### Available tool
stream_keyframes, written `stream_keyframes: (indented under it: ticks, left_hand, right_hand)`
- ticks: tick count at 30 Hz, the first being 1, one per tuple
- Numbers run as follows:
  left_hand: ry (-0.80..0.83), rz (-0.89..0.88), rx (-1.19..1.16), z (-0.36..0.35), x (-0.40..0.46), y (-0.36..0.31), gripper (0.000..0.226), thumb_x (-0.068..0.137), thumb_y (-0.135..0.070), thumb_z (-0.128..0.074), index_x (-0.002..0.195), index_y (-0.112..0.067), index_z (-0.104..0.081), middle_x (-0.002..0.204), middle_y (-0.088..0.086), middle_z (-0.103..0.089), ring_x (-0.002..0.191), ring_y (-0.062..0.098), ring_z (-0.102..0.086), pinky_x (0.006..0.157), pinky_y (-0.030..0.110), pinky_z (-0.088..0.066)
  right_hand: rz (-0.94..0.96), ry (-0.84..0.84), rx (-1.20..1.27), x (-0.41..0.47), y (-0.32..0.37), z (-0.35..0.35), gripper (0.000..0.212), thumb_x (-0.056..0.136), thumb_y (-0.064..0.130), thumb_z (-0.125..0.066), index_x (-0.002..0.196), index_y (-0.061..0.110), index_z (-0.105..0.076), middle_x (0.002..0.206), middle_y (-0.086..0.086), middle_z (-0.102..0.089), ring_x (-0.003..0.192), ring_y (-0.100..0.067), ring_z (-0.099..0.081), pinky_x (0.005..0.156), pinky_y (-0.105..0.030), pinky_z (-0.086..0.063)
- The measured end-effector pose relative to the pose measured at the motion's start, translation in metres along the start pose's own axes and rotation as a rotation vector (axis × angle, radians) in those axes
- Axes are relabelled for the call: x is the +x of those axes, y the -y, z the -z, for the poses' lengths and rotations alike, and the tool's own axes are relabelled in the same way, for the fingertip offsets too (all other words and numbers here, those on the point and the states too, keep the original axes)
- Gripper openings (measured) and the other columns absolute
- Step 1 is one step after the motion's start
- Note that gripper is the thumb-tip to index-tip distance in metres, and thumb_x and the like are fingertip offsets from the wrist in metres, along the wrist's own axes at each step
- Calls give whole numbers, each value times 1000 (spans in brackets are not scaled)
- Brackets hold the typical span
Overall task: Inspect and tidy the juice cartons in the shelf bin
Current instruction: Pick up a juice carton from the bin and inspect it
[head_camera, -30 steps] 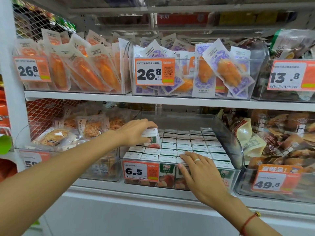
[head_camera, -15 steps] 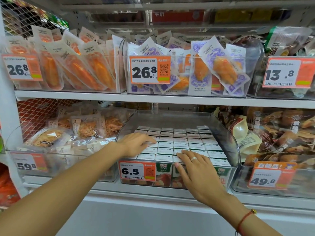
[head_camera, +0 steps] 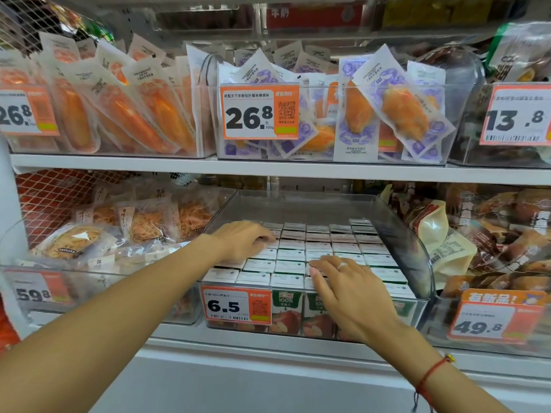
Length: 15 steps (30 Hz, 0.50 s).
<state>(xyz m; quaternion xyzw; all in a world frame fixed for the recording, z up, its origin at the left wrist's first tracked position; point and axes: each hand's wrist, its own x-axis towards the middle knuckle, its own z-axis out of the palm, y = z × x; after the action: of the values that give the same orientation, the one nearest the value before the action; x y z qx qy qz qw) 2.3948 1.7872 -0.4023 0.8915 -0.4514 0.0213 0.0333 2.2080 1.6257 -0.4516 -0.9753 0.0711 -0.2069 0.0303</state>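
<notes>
A clear plastic bin (head_camera: 414, 248) on the lower shelf holds several rows of small apple juice cartons (head_camera: 316, 247), white tops up and packed flush. Green fronts with red apples show through the bin's front wall beside a 6.5 price tag (head_camera: 237, 305). My left hand (head_camera: 243, 239) lies palm down on the carton tops at the bin's left side, fingers loosely bent and holding nothing. My right hand (head_camera: 343, 286), with a ring, rests flat on the front rows near the middle, fingers straight and spread.
A shelf board (head_camera: 268, 169) runs close above the bin. Left of it stands a bin of shredded snack packs (head_camera: 89, 242), right of it a bin of brown pouches (head_camera: 492, 248). The upper shelf carries bins of orange vacuum packs (head_camera: 119, 114).
One second ago my left hand held a carton raised above the left rows. That carton is now down level with the others and the hand lies on the tops. My right hand has barely moved.
</notes>
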Motion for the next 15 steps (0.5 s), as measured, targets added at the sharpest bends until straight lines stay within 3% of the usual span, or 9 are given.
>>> stream_keyframes:
  ticks: [4,6,10,15]
  left_hand:
    - [46,-54,34,11,21,0,32,98,-32,-55,130,-29,-60,132,-9,-62,110,10,-58,83,23,-41]
    - [130,-64,37,19,29,3,32,96,-32,-60,127,-26,-63,128,-8,-63,101,6,-56,83,22,-43]
    - [202,17,30,25,40,8,32,93,-31,-65,124,-24,-65,123,-4,-63,105,12,-59,90,26,-48]
    - [150,31,28,16,41,9,34,95,-32,-61,126,-20,-60,119,-1,-63,101,15,-60,84,27,-49]
  right_hand:
    - [7,-44,-8,-1,-2,-4,46,102,45,-20,124,32,-58,122,13,-62,108,-14,-58,85,-30,-42]
    - [6,-54,-15,-2,-2,-4,46,102,44,-20,123,32,-59,121,12,-62,107,-14,-58,85,-29,-43]
    - [-14,-59,-17,-1,-2,-6,49,102,46,-17,126,34,-58,130,11,-60,117,-13,-56,91,-28,-42]
    - [-11,-77,-18,-1,0,-5,54,99,47,-15,125,32,-60,131,9,-61,118,-12,-57,92,-27,-45]
